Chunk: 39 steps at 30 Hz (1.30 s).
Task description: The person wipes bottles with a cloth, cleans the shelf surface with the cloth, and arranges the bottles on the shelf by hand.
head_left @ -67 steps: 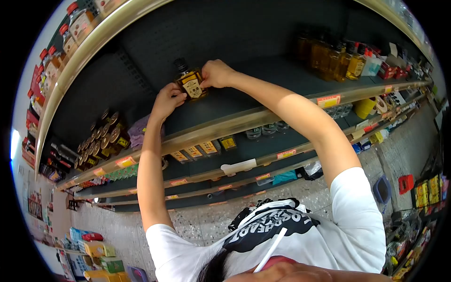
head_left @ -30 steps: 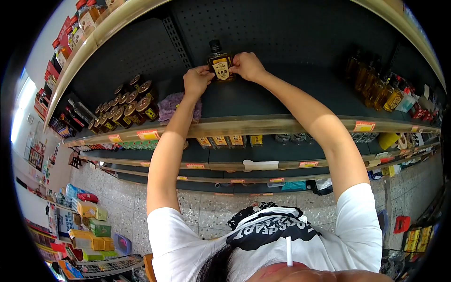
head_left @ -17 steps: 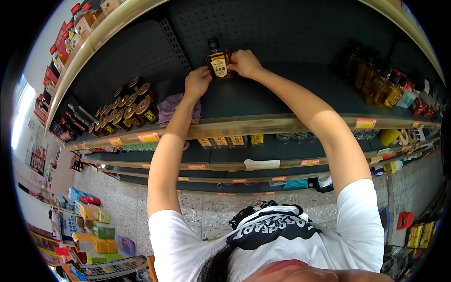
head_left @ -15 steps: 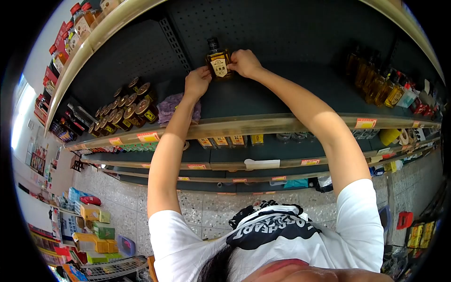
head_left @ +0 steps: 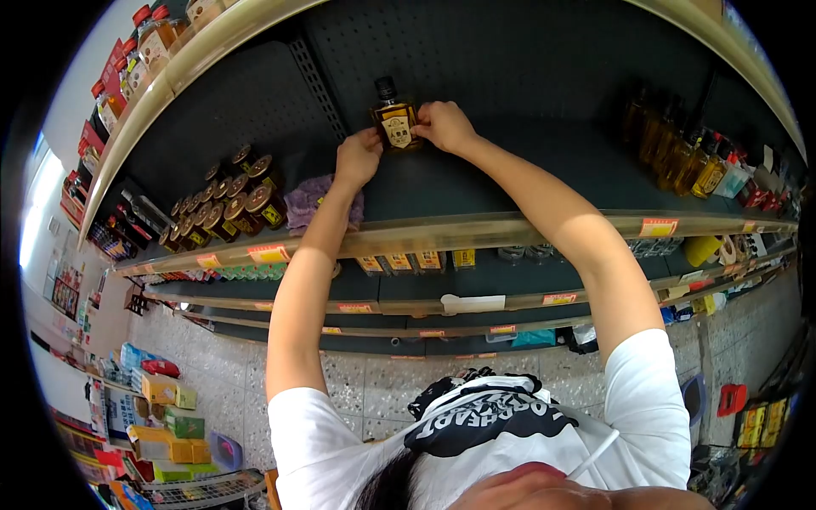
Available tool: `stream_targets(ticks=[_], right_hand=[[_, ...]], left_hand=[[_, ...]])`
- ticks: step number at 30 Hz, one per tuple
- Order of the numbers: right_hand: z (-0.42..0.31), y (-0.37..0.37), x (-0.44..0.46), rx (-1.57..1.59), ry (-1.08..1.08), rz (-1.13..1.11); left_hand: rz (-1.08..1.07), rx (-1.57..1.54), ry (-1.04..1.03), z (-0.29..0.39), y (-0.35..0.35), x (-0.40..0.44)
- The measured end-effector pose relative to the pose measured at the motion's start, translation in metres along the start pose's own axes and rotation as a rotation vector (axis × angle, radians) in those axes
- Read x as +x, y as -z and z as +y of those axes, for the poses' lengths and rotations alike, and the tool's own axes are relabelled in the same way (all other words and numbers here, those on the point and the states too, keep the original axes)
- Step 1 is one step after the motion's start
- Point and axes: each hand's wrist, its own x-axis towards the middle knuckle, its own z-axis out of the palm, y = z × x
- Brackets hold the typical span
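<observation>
An amber glass liquor bottle (head_left: 397, 129) with a black cap and cream label stands upright on the dark shelf, near its back panel. My left hand (head_left: 359, 157) has its fingers closed at the bottle's left lower side. From the right, my right hand (head_left: 447, 127) pinches the bottle's other edge beside the label. The exact contact of the left fingertips is partly hidden. A crumpled purple cloth (head_left: 319, 204) lies behind my left forearm, on the shelf.
Dark jars with round lids (head_left: 245, 204) stand in rows on the left. More amber bottles (head_left: 684, 166) are grouped at the right end. The shelf's front rail (head_left: 459, 228) runs under both forearms, with lower shelves beneath.
The bottle appears slightly lower in the view and a little nearer the front. Both hands remain on its sides, with the right hand shifted slightly down.
</observation>
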Motion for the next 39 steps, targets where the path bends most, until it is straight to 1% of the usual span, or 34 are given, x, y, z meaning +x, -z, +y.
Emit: stream_targets(ticks=[1,3,6,7,10,12,13,15,16,18,22,24,26,28,30,32,33,34,36,39], right_hand=[[-0.001,0.000,0.000,-0.007,-0.030,-0.027],[-0.003,0.001,0.000,-0.023,-0.092,-0.078],[-0.004,0.007,-0.001,-0.105,-0.103,-0.157],[-0.002,0.008,-0.001,-0.110,-0.101,-0.134],[0.003,0.014,-0.001,-0.130,-0.108,-0.081],[0.005,0.020,-0.001,-0.147,-0.133,-0.061],[0.006,0.023,-0.002,-0.147,-0.107,-0.022],[0.005,0.033,-0.003,-0.149,-0.054,0.056],[0.004,0.040,-0.004,-0.104,-0.056,0.058],[-0.001,0.056,-0.008,-0.014,-0.058,0.055],[-0.002,0.089,-0.038,0.036,0.023,0.080],[0.001,0.106,-0.061,0.083,0.057,0.139],[0.006,0.123,-0.089,0.099,0.029,0.174],[0.015,0.140,-0.115,0.119,0.001,0.212],[0.026,0.155,-0.144,0.144,-0.035,0.251],[0.033,0.174,-0.173,0.147,-0.077,0.290],[0.037,0.181,-0.186,0.163,-0.100,0.312],[0.042,0.189,-0.198,0.181,-0.120,0.332],[0.055,0.205,-0.219,0.157,-0.155,0.374],[0.075,0.224,-0.247,0.167,-0.188,0.470]], left_hand=[[0.007,-0.037,-0.005,-0.004,-0.001,0.002],[0.033,0.035,-0.001,-0.002,-0.002,-0.001],[0.055,0.110,-0.004,0.001,0.001,-0.003],[0.060,0.129,-0.007,0.001,0.002,-0.003],[0.161,0.200,-0.054,-0.004,0.002,-0.001],[0.210,0.195,-0.058,-0.002,0.003,-0.004],[0.233,0.192,-0.063,0.000,0.004,-0.006],[0.304,0.105,-0.098,-0.001,0.002,-0.005],[0.340,0.060,-0.115,-0.001,0.001,-0.005],[0.358,-0.013,-0.153,0.006,0.004,-0.007],[0.386,-0.109,-0.199,0.031,0.011,-0.021],[0.440,-0.084,-0.308,0.028,0.009,-0.017],[0.474,-0.050,-0.392,0.039,0.012,-0.025],[0.444,-0.073,-0.472,0.048,0.012,-0.029],[0.409,0.029,-0.529,0.064,0.012,-0.038],[0.393,0.043,-0.644,0.075,0.005,-0.040],[0.425,0.136,-0.732,0.080,0.002,-0.039],[0.423,0.142,-0.728,0.088,-0.003,-0.041],[0.363,0.044,-0.744,0.117,-0.019,-0.050],[0.270,-0.024,-0.829,0.153,-0.052,-0.056]])
